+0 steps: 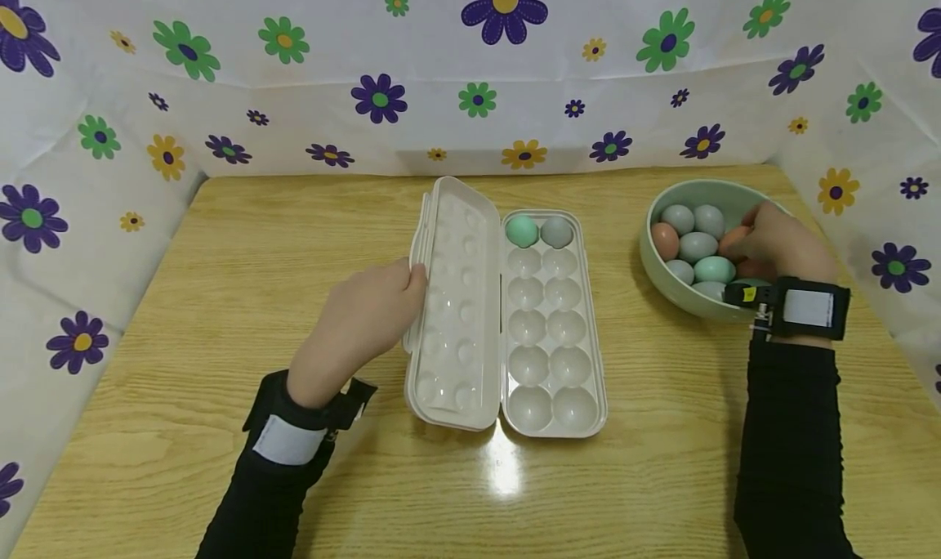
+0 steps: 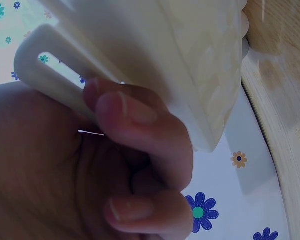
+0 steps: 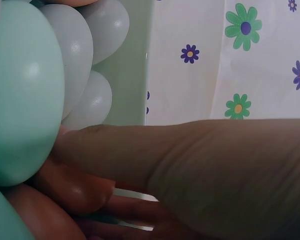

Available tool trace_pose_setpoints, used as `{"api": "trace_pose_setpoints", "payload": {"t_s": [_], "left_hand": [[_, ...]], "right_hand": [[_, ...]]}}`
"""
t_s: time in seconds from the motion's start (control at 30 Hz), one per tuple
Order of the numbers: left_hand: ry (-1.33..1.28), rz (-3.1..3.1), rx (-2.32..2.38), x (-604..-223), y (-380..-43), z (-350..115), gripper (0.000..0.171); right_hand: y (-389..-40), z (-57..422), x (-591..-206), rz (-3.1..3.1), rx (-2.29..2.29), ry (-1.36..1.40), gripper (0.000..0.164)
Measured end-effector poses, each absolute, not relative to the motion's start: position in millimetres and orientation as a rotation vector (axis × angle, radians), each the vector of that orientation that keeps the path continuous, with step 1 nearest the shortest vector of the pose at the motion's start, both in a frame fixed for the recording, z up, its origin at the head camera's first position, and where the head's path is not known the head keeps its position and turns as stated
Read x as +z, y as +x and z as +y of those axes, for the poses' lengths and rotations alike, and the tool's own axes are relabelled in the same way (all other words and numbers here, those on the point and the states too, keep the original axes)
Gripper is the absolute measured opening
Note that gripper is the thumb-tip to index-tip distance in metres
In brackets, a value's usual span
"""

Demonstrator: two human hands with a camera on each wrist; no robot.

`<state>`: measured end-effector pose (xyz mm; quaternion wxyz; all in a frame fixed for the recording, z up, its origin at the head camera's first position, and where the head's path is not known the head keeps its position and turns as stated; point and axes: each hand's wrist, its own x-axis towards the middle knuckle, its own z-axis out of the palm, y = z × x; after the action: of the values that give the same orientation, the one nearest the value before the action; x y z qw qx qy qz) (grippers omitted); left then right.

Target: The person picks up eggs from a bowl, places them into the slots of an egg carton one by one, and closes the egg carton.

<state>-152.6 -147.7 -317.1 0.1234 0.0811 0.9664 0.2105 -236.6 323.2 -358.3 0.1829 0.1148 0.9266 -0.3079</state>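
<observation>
A white plastic egg carton lies unfolded on the table. My left hand [image 1: 363, 314] grips the outer edge of its lid [image 1: 474, 322], beside a slotted latch tab [image 2: 32, 57], holding the lid tilted up. Two eggs, one mint green [image 1: 522, 231] and one grey [image 1: 556, 232], sit in the far row of the cupped base [image 1: 546, 310]. Over at the right, my right hand [image 1: 787, 240] reaches into a pale green bowl [image 1: 672, 292] of eggs. Its thumb and fingers pinch a brown egg [image 3: 80, 187], partly hidden by the thumb.
In the bowl are several grey eggs [image 1: 698, 247], a mint green egg [image 1: 714, 270] and another brown egg [image 1: 665, 241] at the left wall. A flower-printed cloth [image 1: 441, 118] borders the wooden table [image 1: 243, 281] at the back and sides.
</observation>
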Motion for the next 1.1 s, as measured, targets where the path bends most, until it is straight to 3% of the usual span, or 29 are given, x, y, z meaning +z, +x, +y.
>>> {"api": "trace_pose_setpoints", "payload": {"t_s": [0.47, 0.87, 1.1], "left_hand": [[0.243, 2.821, 0.621, -315, -153, -150, 0.042], [0.255, 2.829, 0.609, -320, -152, -149, 0.041], [0.245, 2.824, 0.61, -318, -152, -149, 0.042]], "right_hand": [[-232, 321, -350, 2.616, -0.838, 0.314, 0.037], [-229, 320, -347, 2.792, -0.685, 0.372, 0.064], [-228, 317, -340, 2.834, -0.737, 0.381, 0.066]]}}
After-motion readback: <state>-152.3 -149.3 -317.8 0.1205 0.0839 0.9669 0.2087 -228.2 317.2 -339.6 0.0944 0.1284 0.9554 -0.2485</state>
